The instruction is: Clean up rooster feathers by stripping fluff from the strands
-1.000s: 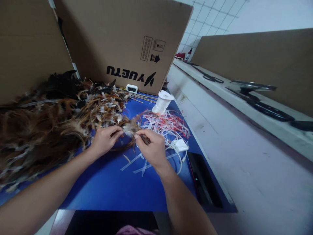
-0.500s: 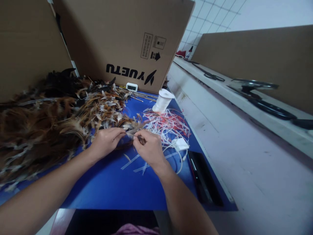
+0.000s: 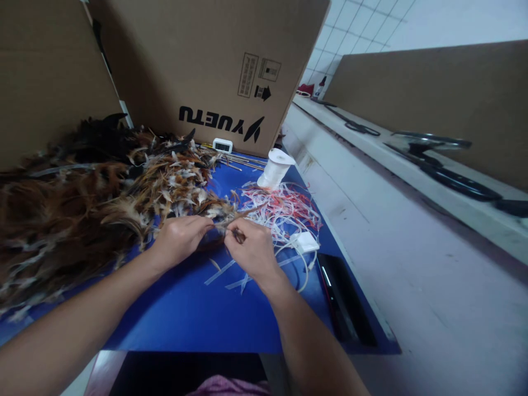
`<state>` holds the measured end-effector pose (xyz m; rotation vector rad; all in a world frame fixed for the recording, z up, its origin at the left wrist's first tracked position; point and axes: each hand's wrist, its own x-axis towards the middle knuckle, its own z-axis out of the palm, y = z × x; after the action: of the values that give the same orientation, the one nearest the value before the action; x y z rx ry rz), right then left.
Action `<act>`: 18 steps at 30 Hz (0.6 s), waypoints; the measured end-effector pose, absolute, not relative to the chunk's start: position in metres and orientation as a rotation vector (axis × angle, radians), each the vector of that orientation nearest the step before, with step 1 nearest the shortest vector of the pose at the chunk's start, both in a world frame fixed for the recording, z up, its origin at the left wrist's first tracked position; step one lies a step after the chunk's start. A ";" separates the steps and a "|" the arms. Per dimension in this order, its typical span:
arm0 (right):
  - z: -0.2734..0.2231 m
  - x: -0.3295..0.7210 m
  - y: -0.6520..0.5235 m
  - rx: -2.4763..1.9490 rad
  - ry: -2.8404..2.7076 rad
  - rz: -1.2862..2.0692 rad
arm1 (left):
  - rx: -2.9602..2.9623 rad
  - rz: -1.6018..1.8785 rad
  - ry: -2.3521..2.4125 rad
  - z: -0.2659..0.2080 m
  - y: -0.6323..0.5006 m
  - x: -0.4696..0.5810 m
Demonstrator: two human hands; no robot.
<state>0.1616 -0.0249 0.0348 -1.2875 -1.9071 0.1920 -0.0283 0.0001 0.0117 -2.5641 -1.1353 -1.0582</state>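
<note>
My left hand (image 3: 180, 237) is closed in a pinch, thumb against fingertips, over the blue tabletop. Close beside it, my right hand (image 3: 253, 247) is also pinched, its fingers curled. Between the two sets of fingertips is a thin brown-grey feather (image 3: 251, 212), whose wispy end sticks out to the right above my right hand. The exact spot where each hand grips it is partly covered by the fingers. A large heap of brown, black and white feathers (image 3: 165, 187) lies to the left and behind my left hand.
Right of my hands is a tangle of white and red plastic strips (image 3: 284, 206), with a white spool (image 3: 274, 169) behind. A white charger (image 3: 305, 242) and a black flat object (image 3: 346, 300) lie at right. Cardboard (image 3: 206, 66) stands behind; scissors (image 3: 361, 128) rest on the ledge.
Both hands stay nearly in place, still pinching. The feather's end above my right hand now points more to the right and shows more clearly.
</note>
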 end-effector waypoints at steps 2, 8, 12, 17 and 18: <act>0.035 0.161 -0.025 -1.292 -1.901 0.195 | -2.561 -1.046 -1.142 0.011 0.000 -0.029; 0.035 0.161 -0.025 -1.302 -1.881 0.193 | -2.567 -1.038 -1.141 0.010 0.000 -0.029; 0.036 0.160 -0.026 -1.312 -1.862 0.247 | -2.580 -1.052 -1.127 0.010 0.000 -0.029; 0.035 0.159 -0.025 -1.324 -1.777 0.393 | -2.561 -1.057 -1.104 0.010 0.000 -0.030; 0.034 0.158 -0.024 -1.326 -1.762 0.419 | -2.556 -1.057 -1.108 0.009 0.000 -0.030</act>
<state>0.1584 -0.0244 0.0345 -1.3257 -1.7616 0.4189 -0.0296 0.0003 0.0095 -2.5560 -1.1078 -1.0567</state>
